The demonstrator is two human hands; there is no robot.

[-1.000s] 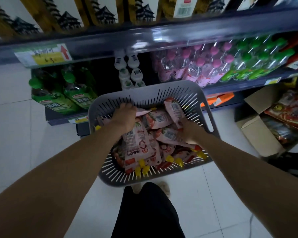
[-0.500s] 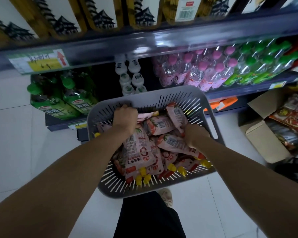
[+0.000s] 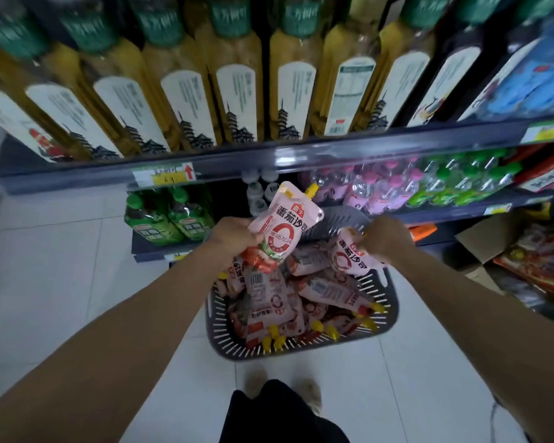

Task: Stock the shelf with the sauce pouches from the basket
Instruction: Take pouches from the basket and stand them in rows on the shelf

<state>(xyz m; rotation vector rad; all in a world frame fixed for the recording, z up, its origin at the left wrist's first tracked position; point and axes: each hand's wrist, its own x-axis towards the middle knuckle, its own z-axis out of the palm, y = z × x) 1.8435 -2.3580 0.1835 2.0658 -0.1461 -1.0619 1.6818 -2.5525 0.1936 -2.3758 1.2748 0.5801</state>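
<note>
1. Head view, the only one. Left hand [image 3: 234, 238] has its fingers curled tight round the lower end of a sauce pouch [image 3: 280, 228]. The pouch is raised above the basket [image 3: 301, 350].
2. Long axis of the raised pouch is near upright, tipped slightly right. Its yellow spout cap [image 3: 312, 188] is on top, pointing at the shelf rail [image 3: 333, 155]. The body runs up and away from the fingers.
3. Right hand [image 3: 387, 239] is clamped on the upper end of a second pouch [image 3: 349, 255]. That one slants down-left, and its lower end is just over the heap, maybe touching; can't tell.
4. Remaining pouches [image 3: 327, 289] lie piled flat in the basket, mostly with caps toward the near rim. The basket is still largely full, so stocking looks early.
5. Key relation: the left hand's pouch is higher and seems nearer the shelving, so it likely goes first, spout end leading.
6. Target slot is unclear. There is a dark gap [image 3: 224, 199] on the lower shelf between the green bottles [image 3: 170, 215] and the pink-capped bottles [image 3: 375, 190]. The upper shelf is packed with oil bottles [image 3: 237, 91].
7. Cardboard box [image 3: 486, 238] sits on the floor to the right.
</note>
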